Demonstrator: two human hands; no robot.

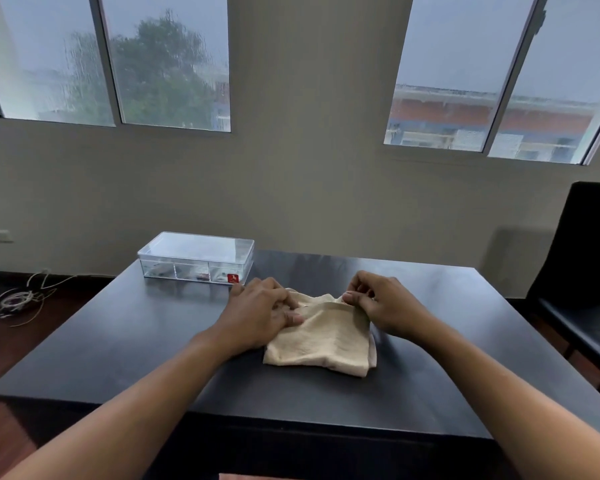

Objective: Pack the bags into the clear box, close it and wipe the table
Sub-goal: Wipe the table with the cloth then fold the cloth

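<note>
We judge packing complete: the clear box (196,257) sits lidded at the surface's (118,341) far left. Our left hand (262,311) presses the cloth (321,336); our right hand (378,304) pinches its far edge. Next, sweep the cloth across the surface.

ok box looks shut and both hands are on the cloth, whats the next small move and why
Probably finish the fold: the right hand pinches the far edge of the beige cloth while the left hand presses it down. The clear box sits lidded at the table's far left, so wiping seems to be what remains.
</note>
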